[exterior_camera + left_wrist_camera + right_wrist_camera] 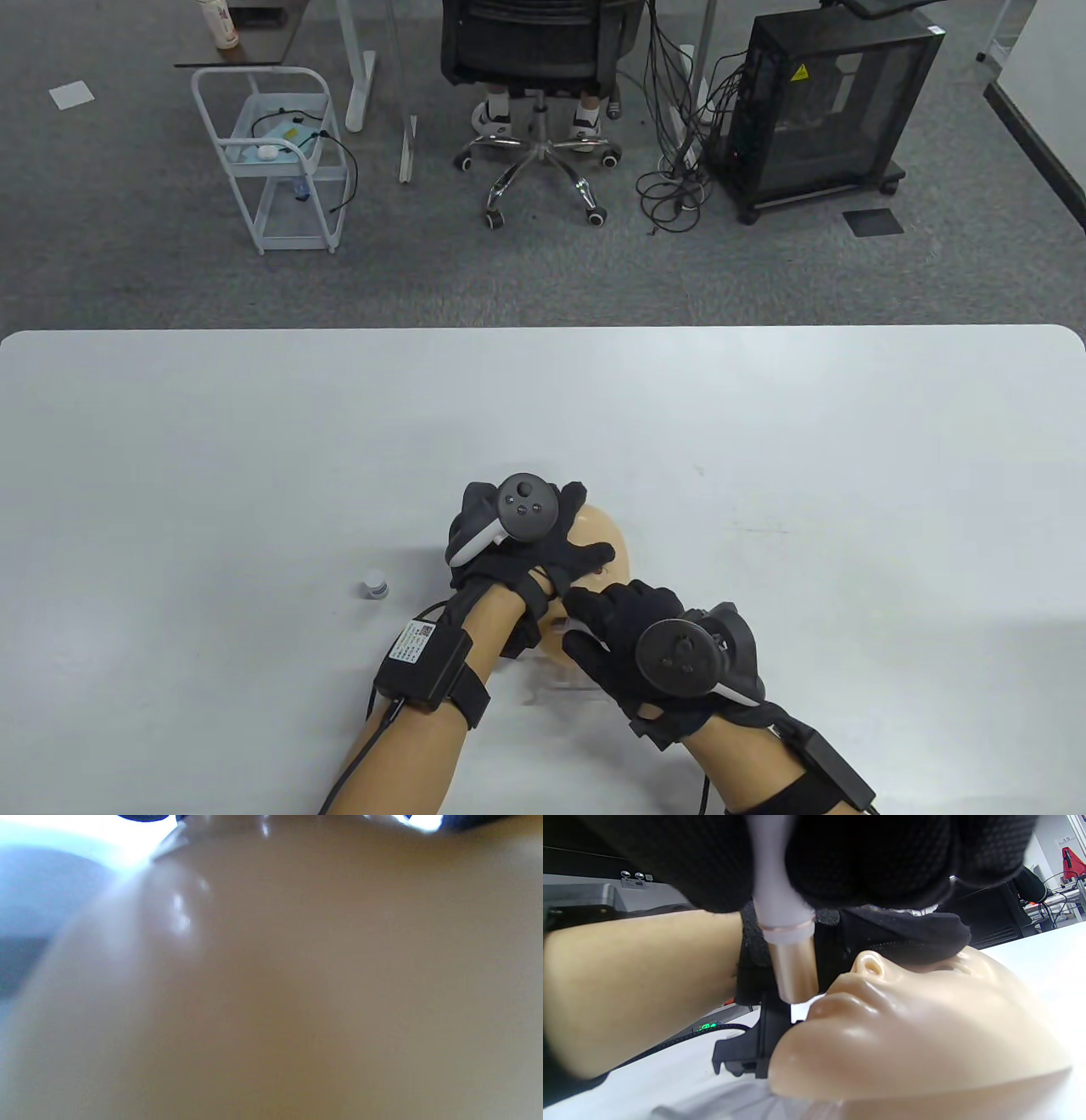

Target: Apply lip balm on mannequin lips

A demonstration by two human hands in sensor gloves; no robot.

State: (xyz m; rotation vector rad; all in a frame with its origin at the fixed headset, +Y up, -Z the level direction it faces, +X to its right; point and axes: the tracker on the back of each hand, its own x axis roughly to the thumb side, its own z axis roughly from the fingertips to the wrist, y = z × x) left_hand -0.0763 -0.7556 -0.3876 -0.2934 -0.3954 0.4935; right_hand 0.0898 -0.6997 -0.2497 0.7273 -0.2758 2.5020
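A: Low centre of the table view, the mannequin head (607, 543) lies face-up on the tabletop (254, 441), and the left hand (517, 543) is draped over its crown, fingers spread flat, steadying it.

B: And the right hand (632, 632) is clamped round the lip balm (789, 959). In the right wrist view the tube hangs from the top of the frame between the gloved fingers (865, 861), with its tip just beside the lips (840, 999), at the corner of the mouth. Contact? Too close to call.

A: The cap (372, 587) sits apart, left of the hands. The left wrist view is just blurred mannequin skin.

B: So the stroke is what counts now. I'd say keep the tube near upright, use light pressure, and follow the lip line from corner to corner.

A: Agreed. That glossy head looks likely to roll under a sideways push, so the holding hand should press down firmly.

B: Short, slow passes, then, and keep the tip off the chin.
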